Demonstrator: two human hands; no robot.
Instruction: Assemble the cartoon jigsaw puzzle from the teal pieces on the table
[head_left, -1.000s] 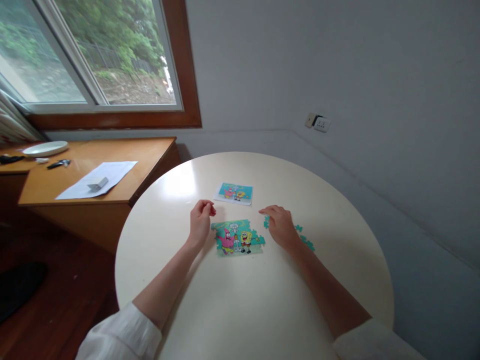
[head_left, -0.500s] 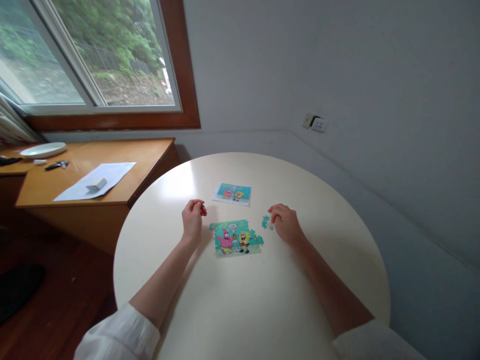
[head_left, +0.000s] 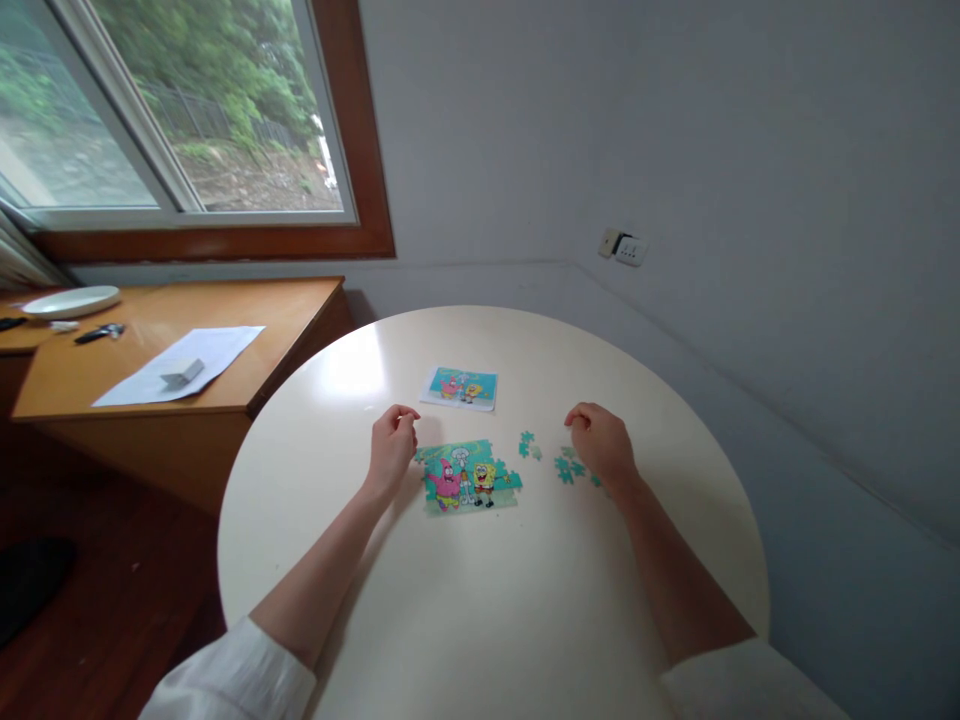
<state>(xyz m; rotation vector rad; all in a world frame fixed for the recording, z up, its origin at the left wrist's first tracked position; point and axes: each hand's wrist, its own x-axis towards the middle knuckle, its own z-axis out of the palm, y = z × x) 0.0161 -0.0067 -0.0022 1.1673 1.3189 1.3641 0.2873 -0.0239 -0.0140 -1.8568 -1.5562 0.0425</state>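
Observation:
A partly joined jigsaw puzzle (head_left: 465, 480) with cartoon figures lies flat on the round table, its right edge uneven. At its upper left corner is my left hand (head_left: 394, 446), closed with curled fingers; whether anything is inside is hidden. My right hand (head_left: 604, 442) hovers to the right, also closed, its fingertips tucked out of sight. Loose turquoise puzzle pieces (head_left: 565, 470) lie under and beside that hand. A smaller group of pieces (head_left: 526, 446) sits between it and the joined puzzle.
A printed reference picture (head_left: 460, 388) lies behind the puzzle on the cream round table (head_left: 480, 620). To the left, a wooden desk (head_left: 300, 310) bears a paper sheet (head_left: 217, 350), a small white block (head_left: 182, 373) and a white plate (head_left: 71, 302). Walls stand behind and right.
My right hand has moved right, away from the small group of pieces, and more loose pieces now show beside it. My left hand has shifted slightly right, its fingers still curled.

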